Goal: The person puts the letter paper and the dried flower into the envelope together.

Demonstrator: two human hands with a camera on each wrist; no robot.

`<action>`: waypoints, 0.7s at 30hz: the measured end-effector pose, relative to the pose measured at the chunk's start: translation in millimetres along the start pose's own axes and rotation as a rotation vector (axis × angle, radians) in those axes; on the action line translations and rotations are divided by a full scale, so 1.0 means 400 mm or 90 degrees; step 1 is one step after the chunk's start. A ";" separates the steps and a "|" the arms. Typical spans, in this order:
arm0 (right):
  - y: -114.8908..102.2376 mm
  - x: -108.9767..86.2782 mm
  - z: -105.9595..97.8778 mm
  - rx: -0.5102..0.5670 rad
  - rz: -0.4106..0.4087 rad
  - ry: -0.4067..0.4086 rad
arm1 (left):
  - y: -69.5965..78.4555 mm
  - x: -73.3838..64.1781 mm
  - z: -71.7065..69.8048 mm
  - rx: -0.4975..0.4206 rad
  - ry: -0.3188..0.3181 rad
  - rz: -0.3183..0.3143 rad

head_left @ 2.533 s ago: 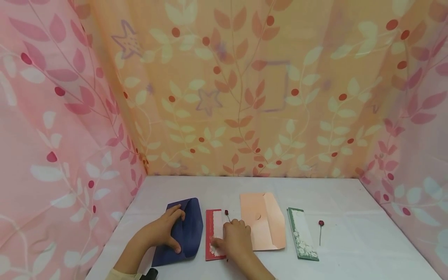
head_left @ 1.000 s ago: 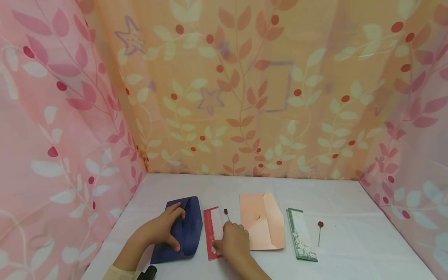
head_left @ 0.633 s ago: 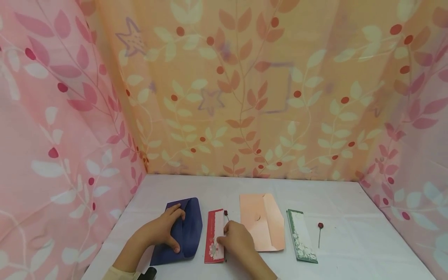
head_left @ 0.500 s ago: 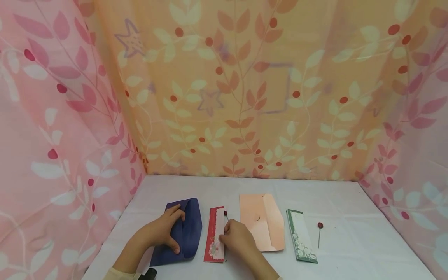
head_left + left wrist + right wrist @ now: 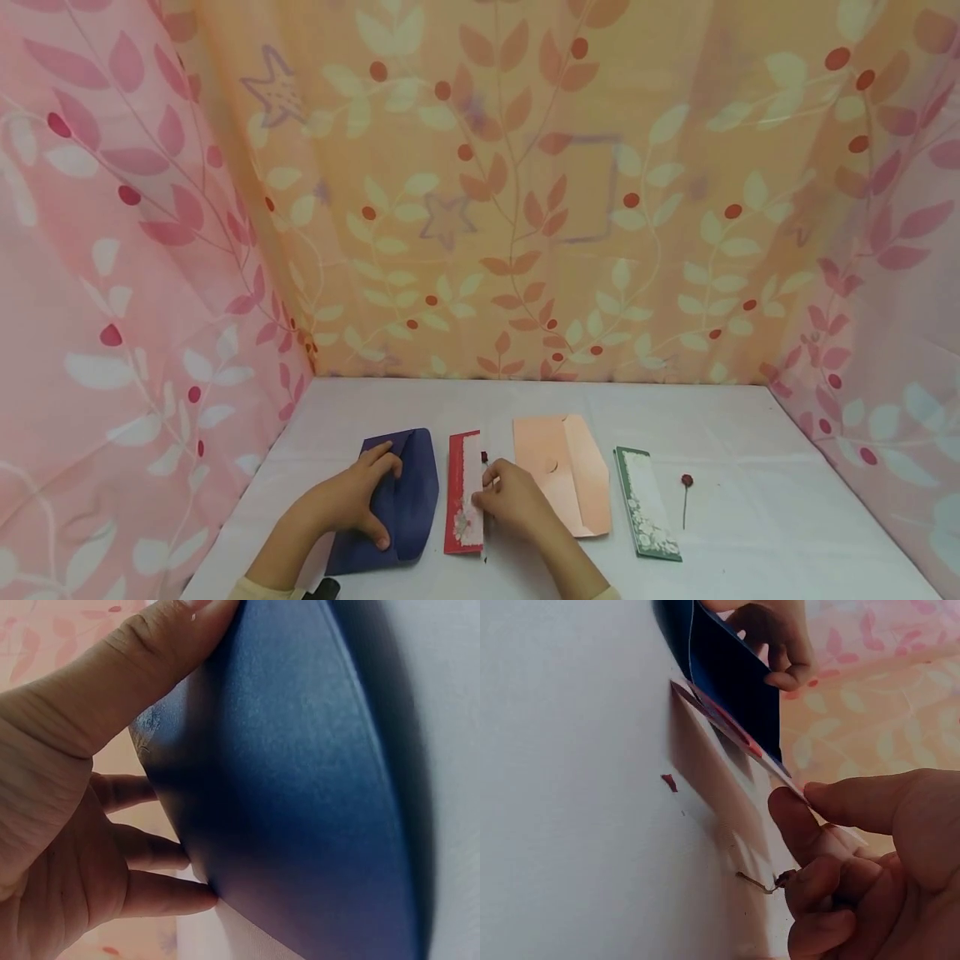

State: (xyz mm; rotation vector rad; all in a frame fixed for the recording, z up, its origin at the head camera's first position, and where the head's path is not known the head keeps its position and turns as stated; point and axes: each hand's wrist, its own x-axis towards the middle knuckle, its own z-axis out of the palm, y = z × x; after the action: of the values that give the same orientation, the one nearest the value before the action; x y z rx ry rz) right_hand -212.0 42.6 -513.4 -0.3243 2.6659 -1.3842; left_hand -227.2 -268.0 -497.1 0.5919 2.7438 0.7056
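Observation:
A navy envelope (image 5: 417, 500) lies at the left with its flap facing right. My left hand (image 5: 356, 496) holds it across its width, thumb at the near side and fingers at the far edge; in the left wrist view the envelope's blue paper (image 5: 300, 765) bows between them. My right hand (image 5: 517, 500) pinches the right edge of a red-and-white floral card (image 5: 465, 500) between thumb and forefinger. The card tilts up off the table in the right wrist view. Beside it lies a small dried rose (image 5: 484, 457), its stem mostly hidden behind my hand.
A peach envelope (image 5: 543, 454) with its flap unfolded lies right of my right hand. Further right are a green floral card (image 5: 647, 508) and a second dried rose (image 5: 687, 481). A dark red scrap (image 5: 669, 782) lies on the white tablecloth (image 5: 780, 467). Patterned curtains surround the table.
My right hand has gone from resting over the red card to pinching its right edge. The card has been tilted up and shifted slightly away and right. The left hand stays on the navy envelope.

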 end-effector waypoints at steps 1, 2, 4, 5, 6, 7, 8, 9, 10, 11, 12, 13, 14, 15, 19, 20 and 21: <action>-0.001 0.001 -0.001 0.016 -0.002 0.001 | 0.002 0.000 0.000 -0.001 -0.002 0.000; -0.003 0.002 -0.002 0.032 -0.002 0.004 | 0.004 0.000 0.000 -0.001 -0.003 -0.001; -0.008 0.004 -0.001 0.059 0.001 0.012 | 0.008 0.000 0.001 -0.003 -0.004 0.001; -0.012 0.004 -0.001 0.076 0.005 0.016 | 0.010 0.000 0.001 -0.005 -0.005 0.002; -0.016 0.005 0.001 0.088 0.008 0.020 | 0.012 0.000 0.001 -0.006 -0.005 0.004; -0.020 0.006 0.002 0.101 0.011 0.025 | 0.013 0.000 0.001 -0.006 -0.005 0.004; -0.025 0.008 0.005 0.111 0.009 0.032 | 0.014 0.000 0.001 -0.007 -0.005 0.006; -0.029 0.010 0.008 0.116 0.010 0.038 | 0.016 0.000 0.001 -0.010 -0.006 0.006; -0.033 0.012 0.013 0.117 0.009 0.043 | 0.016 0.001 0.002 -0.011 -0.007 0.005; -0.036 0.015 0.018 0.114 0.009 0.049 | 0.016 0.001 0.003 -0.012 -0.008 0.005; -0.039 0.018 0.025 0.106 0.004 0.056 | 0.015 0.002 0.004 -0.012 -0.010 0.002; -0.042 0.021 0.031 0.100 0.000 0.063 | 0.014 0.002 0.005 -0.013 -0.010 0.001; -0.045 0.025 0.039 0.091 -0.002 0.069 | 0.013 0.003 0.006 -0.013 -0.010 0.002; -0.048 0.028 0.046 0.084 -0.001 0.073 | 0.012 0.004 0.006 -0.013 -0.010 0.002; -0.058 0.042 0.073 0.067 -0.005 0.084 | 0.011 0.005 0.006 -0.011 -0.007 0.006; -0.060 0.044 0.078 0.065 -0.005 0.086 | 0.011 0.005 0.006 -0.011 -0.007 0.007; -0.062 0.047 0.084 0.063 -0.007 0.088 | 0.012 0.005 0.005 -0.012 -0.007 0.007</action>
State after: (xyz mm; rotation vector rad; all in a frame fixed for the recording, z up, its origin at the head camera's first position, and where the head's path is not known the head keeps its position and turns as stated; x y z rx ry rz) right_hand -220.0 -2.6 -512.6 -0.2419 2.6941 -1.5903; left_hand -226.9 -262.4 -496.9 0.6059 2.7225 0.7264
